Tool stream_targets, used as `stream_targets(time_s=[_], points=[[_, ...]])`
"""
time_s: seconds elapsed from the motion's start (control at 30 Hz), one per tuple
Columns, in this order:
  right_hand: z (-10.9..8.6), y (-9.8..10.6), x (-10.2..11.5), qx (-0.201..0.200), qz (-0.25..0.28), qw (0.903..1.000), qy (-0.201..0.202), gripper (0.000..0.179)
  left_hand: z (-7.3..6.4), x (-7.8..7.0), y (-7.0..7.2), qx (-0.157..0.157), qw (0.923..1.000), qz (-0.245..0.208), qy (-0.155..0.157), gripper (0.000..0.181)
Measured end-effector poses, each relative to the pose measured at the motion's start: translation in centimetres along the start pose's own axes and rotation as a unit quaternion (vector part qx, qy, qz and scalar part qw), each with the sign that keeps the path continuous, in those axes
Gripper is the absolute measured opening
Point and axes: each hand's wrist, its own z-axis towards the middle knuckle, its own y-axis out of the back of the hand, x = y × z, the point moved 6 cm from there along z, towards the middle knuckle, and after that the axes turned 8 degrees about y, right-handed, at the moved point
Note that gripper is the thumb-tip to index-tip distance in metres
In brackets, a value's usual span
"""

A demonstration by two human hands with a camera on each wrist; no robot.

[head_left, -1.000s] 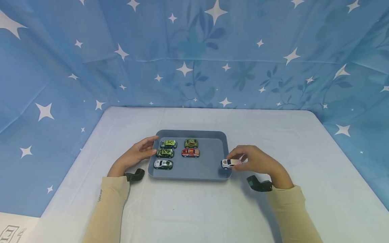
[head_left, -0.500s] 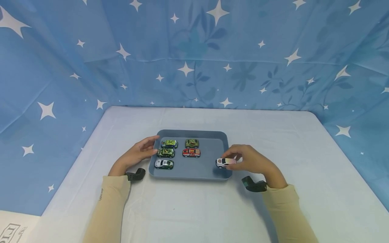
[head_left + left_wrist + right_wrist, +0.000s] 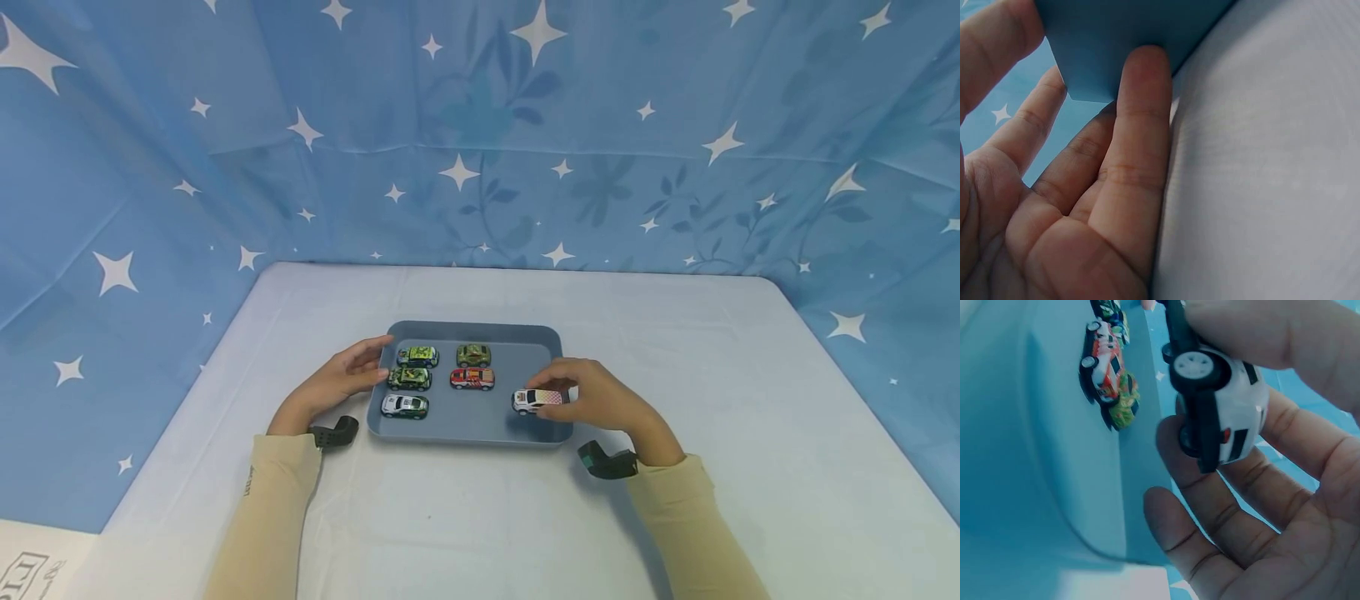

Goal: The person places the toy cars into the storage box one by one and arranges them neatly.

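Note:
My right hand [image 3: 600,400] pinches a white toy car [image 3: 537,401] with a pinkish pattern, holding it above the right part of a blue-grey tray [image 3: 468,430]. In the right wrist view the white toy car's wheels and rear show between thumb and fingers. My left hand [image 3: 341,379] rests against the tray's left end. Fairly straight fingers [image 3: 1142,112] touch its outer wall in the left wrist view. Inside the tray, a yellow-green car [image 3: 417,357], a camouflage car [image 3: 409,379] and a silver-green car [image 3: 405,407] line the left side. An olive car [image 3: 473,356] and a red car [image 3: 472,379] stand mid-tray.
The tray stands on a table with a white cloth [image 3: 480,517]. Behind and beside it hangs a blue curtain [image 3: 375,125] with white stars. A printed pale sheet [image 3: 37,562] lies at the lower left. Each wrist wears a black device [image 3: 606,461].
My right hand has moved left with the white toy car, from the tray's right rim to over its floor. My left hand and the other cars stay in place.

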Motion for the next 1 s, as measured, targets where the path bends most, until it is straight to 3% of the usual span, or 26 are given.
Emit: stream_targets(time_s=[0.37, 0.67, 1.0], points=[[1.3, -1.6, 0.1, -0.025, 0.041, 0.9987, 0.018, 0.029, 0.0, 0.0, 0.0, 0.004, 1.0, -0.005, 0.001, 0.073], [2.1, -2.7, 0.2, -0.025, 0.069, 0.9973, 0.004, 0.029, 0.0, 0.0, 0.0, 0.001, 1.0, -0.003, 0.002, 0.072], [2.9, -3.8, 0.2, -0.057, 0.068, 0.9957, -0.025, 0.027, -0.1, -0.2, -0.1, 0.0, 1.0, -0.004, 0.001, 0.071]])
